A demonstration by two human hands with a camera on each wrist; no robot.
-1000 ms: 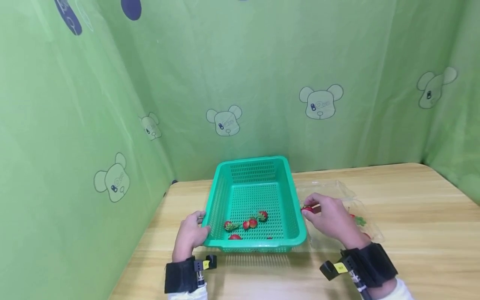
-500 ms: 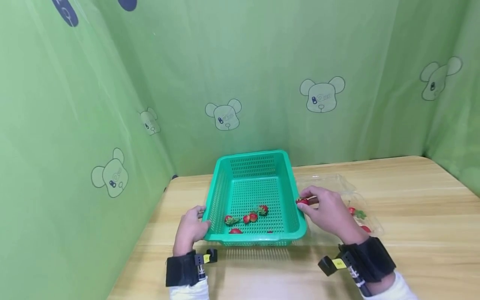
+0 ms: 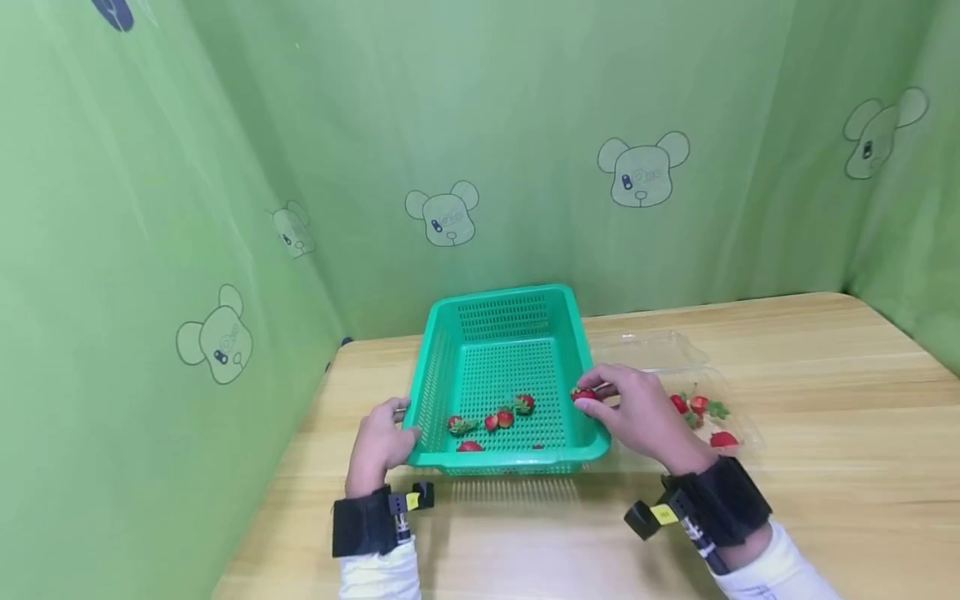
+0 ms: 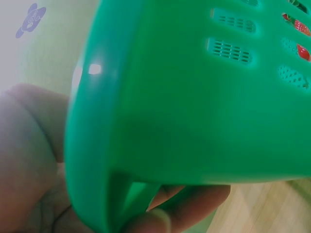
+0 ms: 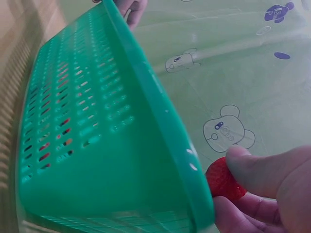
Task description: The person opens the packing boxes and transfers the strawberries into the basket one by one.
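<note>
A green plastic basket [image 3: 508,457] stands on the table, tilted slightly in view, with several strawberries [image 3: 505,418] on its perforated floor. My left hand [image 3: 381,439] grips the basket's left rim near the front corner; in the left wrist view the thumb side and fingers [image 4: 199,206] lie around the rim. Between thumb and fingers, my right hand [image 3: 637,411] pinches a strawberry [image 3: 584,394] over the basket's right rim. The right wrist view shows that red strawberry [image 5: 224,180] close beside the rim.
Right of the basket lies an open clear plastic box [image 3: 738,417] holding several strawberries [image 3: 699,405], its lid [image 3: 648,350] folded back behind. A green curtain [image 3: 525,225] rises at the table's back and left. Wooden tabletop [image 3: 847,400] extends to the right.
My right hand has carried the strawberry leftward, from outside the basket's right side to over its rim. The left hand keeps its grip. The whole head view has shifted upward slightly.
</note>
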